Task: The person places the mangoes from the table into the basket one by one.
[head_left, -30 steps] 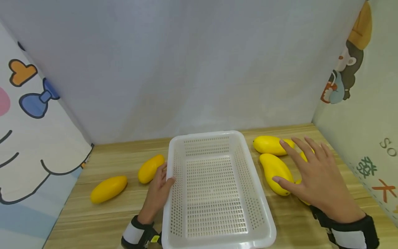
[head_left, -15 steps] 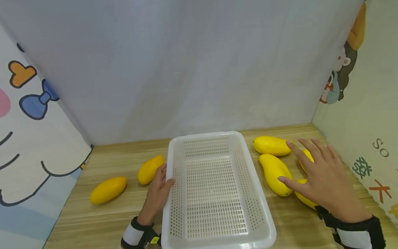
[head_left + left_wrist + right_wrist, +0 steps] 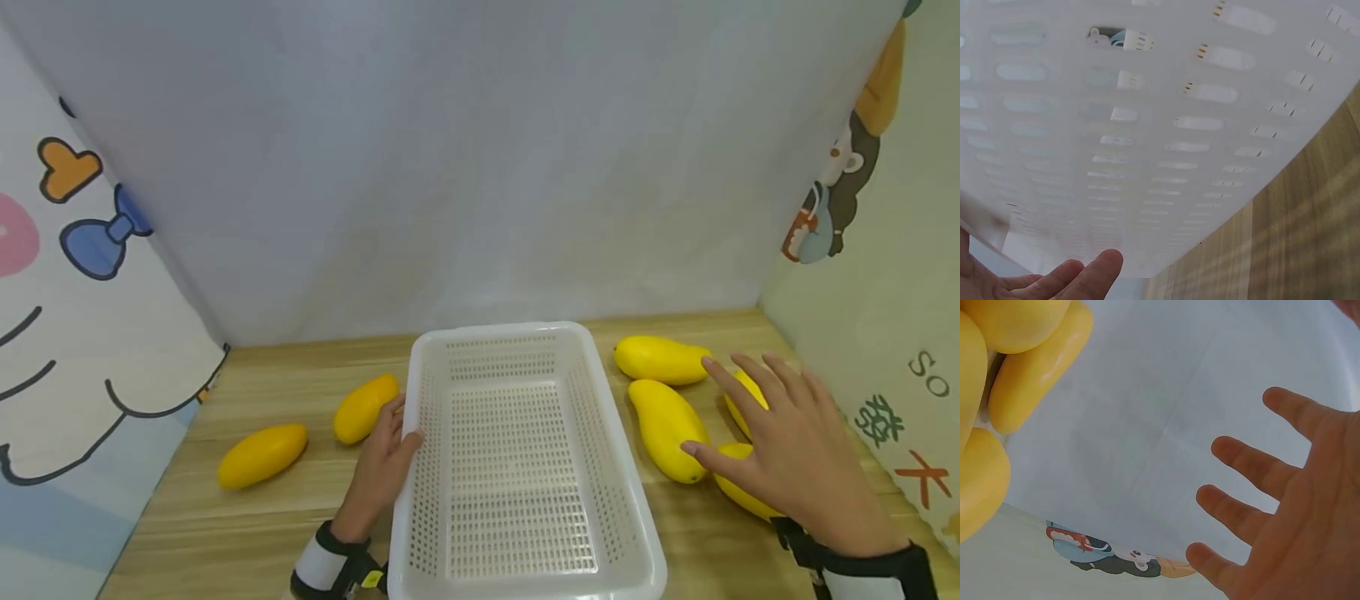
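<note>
A white perforated plastic basket (image 3: 521, 450) stands in the middle of the table with nothing in it. My left hand (image 3: 382, 467) grips its left rim, thumb over the edge and fingers along the outer wall, where the left wrist view shows the fingertips (image 3: 1109, 262). At the right, my right hand (image 3: 795, 454) hovers with spread fingers over a group of yellow mangoes, holding nothing. One mango (image 3: 662, 360) lies at the back, another mango (image 3: 666, 429) in front of it. A third mango (image 3: 738, 483) and a further mango (image 3: 746, 400) are partly hidden by that hand.
Two orange-yellow mangoes lie left of the basket: one mango (image 3: 365, 408) close to my left fingers, the other mango (image 3: 262, 456) farther left. A pale cloth wall (image 3: 480, 167) closes off the back, and printed panels stand at both sides of the wooden table (image 3: 225, 542).
My right hand has shifted slightly right and toward me, leaving more of the mangoes under it in sight. The left hand stays on the basket rim. The head view has tilted a little.
</note>
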`<state>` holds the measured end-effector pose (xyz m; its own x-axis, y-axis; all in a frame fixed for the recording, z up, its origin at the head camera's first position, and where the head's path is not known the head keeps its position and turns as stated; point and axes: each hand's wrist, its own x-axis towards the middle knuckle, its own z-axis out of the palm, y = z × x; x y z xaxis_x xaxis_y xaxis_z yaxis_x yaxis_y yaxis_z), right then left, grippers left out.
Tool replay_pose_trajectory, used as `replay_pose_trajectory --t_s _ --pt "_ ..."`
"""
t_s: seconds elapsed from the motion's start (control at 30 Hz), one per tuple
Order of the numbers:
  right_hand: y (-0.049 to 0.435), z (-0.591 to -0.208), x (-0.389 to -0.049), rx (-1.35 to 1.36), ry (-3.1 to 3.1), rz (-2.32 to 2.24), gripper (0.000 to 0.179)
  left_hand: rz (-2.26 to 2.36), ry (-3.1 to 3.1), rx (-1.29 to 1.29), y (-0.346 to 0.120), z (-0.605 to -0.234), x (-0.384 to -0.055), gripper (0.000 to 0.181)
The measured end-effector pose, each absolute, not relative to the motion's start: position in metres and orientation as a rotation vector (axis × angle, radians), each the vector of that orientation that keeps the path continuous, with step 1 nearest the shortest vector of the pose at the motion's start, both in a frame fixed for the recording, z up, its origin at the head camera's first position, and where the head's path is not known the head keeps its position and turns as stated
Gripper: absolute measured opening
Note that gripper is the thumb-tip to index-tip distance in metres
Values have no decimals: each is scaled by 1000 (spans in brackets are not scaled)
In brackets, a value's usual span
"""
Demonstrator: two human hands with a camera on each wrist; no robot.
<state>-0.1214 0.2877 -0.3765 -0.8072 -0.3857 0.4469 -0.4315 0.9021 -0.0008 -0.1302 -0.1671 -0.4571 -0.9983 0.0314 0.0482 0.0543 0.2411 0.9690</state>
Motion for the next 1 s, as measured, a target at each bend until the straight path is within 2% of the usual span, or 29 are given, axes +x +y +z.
replay_pose_trajectory --t_s 0.3,0.53,1.0 --pt "293 -384 -121 582 -2629 125 99 -1884 -2483 -75 -167 -457 -130 59" --pt "296 -394 -114 453 -2775 114 99 -1845 -2527 -24 -166 -456 -130 59" --pt "303 -410 -110 394 -2801 196 97 -1927 -2459 -103 -166 -456 -130 58"
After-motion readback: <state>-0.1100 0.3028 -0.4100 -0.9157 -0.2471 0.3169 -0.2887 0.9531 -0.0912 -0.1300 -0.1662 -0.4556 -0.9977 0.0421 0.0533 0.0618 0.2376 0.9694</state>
